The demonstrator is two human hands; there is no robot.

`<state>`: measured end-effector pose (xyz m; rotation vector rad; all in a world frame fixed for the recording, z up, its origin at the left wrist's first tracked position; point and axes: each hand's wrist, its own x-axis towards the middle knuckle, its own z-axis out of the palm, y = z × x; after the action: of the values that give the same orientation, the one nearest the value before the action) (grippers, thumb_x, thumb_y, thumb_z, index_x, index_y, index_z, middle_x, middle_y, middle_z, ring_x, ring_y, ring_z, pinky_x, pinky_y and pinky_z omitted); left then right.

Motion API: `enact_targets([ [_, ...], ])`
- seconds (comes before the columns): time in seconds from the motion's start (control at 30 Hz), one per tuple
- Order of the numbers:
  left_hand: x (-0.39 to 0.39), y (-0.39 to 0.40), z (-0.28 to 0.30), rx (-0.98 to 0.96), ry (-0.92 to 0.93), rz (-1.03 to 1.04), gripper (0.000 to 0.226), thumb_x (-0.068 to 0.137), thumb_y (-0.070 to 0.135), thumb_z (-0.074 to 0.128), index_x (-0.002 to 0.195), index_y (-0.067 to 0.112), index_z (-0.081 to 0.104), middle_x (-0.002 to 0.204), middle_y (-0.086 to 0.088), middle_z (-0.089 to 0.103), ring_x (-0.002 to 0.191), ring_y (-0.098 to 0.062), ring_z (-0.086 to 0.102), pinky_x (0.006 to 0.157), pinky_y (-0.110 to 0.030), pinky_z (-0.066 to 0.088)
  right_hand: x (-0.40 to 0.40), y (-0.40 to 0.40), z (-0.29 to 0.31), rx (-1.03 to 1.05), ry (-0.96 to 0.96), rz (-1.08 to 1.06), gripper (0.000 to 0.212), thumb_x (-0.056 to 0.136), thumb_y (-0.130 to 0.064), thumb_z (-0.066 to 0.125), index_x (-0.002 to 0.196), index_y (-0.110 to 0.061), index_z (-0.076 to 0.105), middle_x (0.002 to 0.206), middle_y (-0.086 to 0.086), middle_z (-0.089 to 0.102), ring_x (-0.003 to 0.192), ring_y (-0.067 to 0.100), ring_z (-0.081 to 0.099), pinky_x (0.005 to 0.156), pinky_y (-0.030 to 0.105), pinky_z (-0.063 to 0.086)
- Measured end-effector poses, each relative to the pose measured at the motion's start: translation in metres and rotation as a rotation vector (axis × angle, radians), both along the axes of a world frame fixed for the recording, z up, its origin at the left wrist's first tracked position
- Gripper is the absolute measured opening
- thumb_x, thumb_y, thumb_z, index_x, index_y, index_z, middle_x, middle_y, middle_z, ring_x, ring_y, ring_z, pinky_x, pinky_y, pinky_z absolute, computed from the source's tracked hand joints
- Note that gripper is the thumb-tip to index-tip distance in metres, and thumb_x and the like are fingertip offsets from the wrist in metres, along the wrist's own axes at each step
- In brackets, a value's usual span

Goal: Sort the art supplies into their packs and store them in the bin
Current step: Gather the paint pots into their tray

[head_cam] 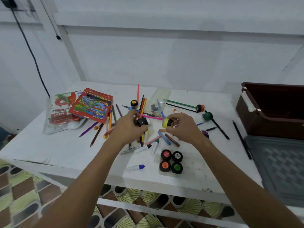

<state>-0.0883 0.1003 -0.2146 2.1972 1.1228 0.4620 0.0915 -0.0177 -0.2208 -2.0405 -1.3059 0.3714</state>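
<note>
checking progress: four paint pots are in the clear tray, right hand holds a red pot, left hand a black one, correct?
Not quite: the head view shows the right hand holding a yellow pot, not red. Four pots do sit in the clear tray, and the left hand holds a black pot.

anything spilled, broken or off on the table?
No spill or damage visible. Pencils, crayons and markers lie jumbled mid-table. Only four paint pots sit in the clear tray; others lie on their sides, like the green one. Left hand and right hand each hold a pot.
</note>
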Motion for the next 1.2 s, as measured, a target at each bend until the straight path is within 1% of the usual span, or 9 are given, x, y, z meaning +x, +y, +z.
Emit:
enact_targets([
  [0.1, 0.016, -0.026, 0.004, -0.013, -0.064, -0.121, 0.044, 0.081, 0.038, 0.059, 0.126, 0.036, 0.056, 0.087, 0.02, 0.061, 0.071, 0.011, 0.055, 0.057, -0.009, 0.036, 0.005, -0.032, 0.006, -0.02, 0.049, -0.036, 0.026, 0.071, -0.019, 0.071, 0.096, -0.022, 0.068, 0.096, -0.001, 0.056, 0.088, 0.013, 0.06, 0.08, 0.027, 0.05],
  [0.17, 0.027, -0.043, 0.003, -0.044, -0.086, -0.2, 0.034, 0.079, 0.035, 0.063, 0.114, 0.036, 0.061, 0.089, 0.017, 0.065, 0.072, 0.008, 0.058, 0.06, -0.013, 0.042, 0.007, -0.055, 0.006, -0.014, 0.085, -0.073, 0.035, 0.071, -0.022, 0.073, 0.105, -0.026, 0.067, 0.099, -0.005, 0.057, 0.087, 0.005, 0.061, 0.078, 0.02, 0.05],
  [0.3, 0.043, -0.075, -0.004, -0.161, -0.085, -0.291, 0.033, 0.072, 0.036, 0.07, 0.097, 0.035, 0.049, 0.088, 0.012, 0.063, 0.075, -0.004, 0.061, 0.062, -0.028, 0.052, 0.006, -0.098, 0.002, 0.0, 0.133, -0.138, 0.041, 0.069, -0.021, 0.075, 0.109, -0.025, 0.064, 0.097, -0.016, 0.057, 0.085, -0.012, 0.058, 0.065, 0.004, 0.045],
  [0.37, 0.046, -0.089, -0.008, -0.129, -0.073, -0.367, 0.036, 0.073, 0.034, 0.071, 0.099, 0.033, 0.047, 0.093, 0.012, 0.061, 0.08, -0.007, 0.061, 0.066, -0.031, 0.054, 0.005, -0.114, -0.004, -0.007, 0.133, -0.155, 0.041, 0.069, -0.019, 0.076, 0.109, -0.021, 0.065, 0.097, -0.013, 0.059, 0.086, -0.008, 0.059, 0.065, 0.005, 0.045],
  [0.5, 0.052, -0.108, -0.016, -0.054, -0.019, -0.523, 0.054, 0.078, 0.031, 0.074, 0.128, 0.03, 0.052, 0.107, 0.012, 0.06, 0.086, -0.006, 0.055, 0.066, -0.001, 0.04, 0.001, -0.137, -0.016, -0.026, 0.103, -0.16, 0.041, 0.071, -0.018, 0.075, 0.111, -0.017, 0.065, 0.102, -0.005, 0.063, 0.088, 0.002, 0.06, 0.066, 0.009, 0.045],
  [0.6, 0.055, -0.115, -0.02, 0.005, 0.032, -0.566, 0.043, 0.077, 0.033, 0.076, 0.117, 0.023, 0.062, 0.11, 0.003, 0.062, 0.093, -0.012, 0.056, 0.082, -0.023, 0.047, -0.001, -0.143, -0.022, -0.01, 0.108, -0.154, 0.042, 0.073, -0.015, 0.075, 0.114, -0.013, 0.065, 0.105, -0.002, 0.064, 0.088, 0.002, 0.06, 0.074, 0.009, 0.047],
  [0.7, 0.057, -0.117, -0.023, 0.014, 0.083, -0.549, 0.046, 0.075, 0.037, 0.077, 0.117, 0.026, 0.063, 0.104, 0.001, 0.052, 0.094, -0.017, 0.051, 0.086, -0.04, 0.046, -0.003, -0.145, -0.027, -0.005, 0.107, -0.154, 0.043, 0.075, -0.013, 0.074, 0.117, -0.012, 0.063, 0.109, -0.002, 0.065, 0.09, 0.002, 0.059, 0.077, 0.008, 0.046],
  [0.9, 0.057, -0.12, -0.031, 0.104, 0.157, -0.537, 0.04, 0.081, 0.041, 0.069, 0.119, 0.031, 0.06, 0.097, 0.005, 0.054, 0.096, -0.017, 0.051, 0.083, -0.038, 0.041, -0.005, -0.145, -0.033, -0.018, 0.071, -0.147, 0.041, 0.077, -0.008, 0.072, 0.117, -0.012, 0.063, 0.112, -0.001, 0.064, 0.091, 0.005, 0.057, 0.075, 0.002, 0.041],
  [1.2, 0.06, -0.124, -0.044, 0.206, 0.16, -0.476, 0.037, 0.081, 0.04, 0.068, 0.116, 0.032, 0.06, 0.099, 0.006, 0.044, 0.098, -0.016, 0.042, 0.074, -0.031, 0.021, -0.01, -0.145, -0.036, 0.012, 0.007, -0.133, 0.032, 0.077, -0.007, 0.071, 0.109, -0.011, 0.068, 0.102, -0.003, 0.055, 0.085, 0.002, 0.053, 0.084, 0.007, 0.044],
])
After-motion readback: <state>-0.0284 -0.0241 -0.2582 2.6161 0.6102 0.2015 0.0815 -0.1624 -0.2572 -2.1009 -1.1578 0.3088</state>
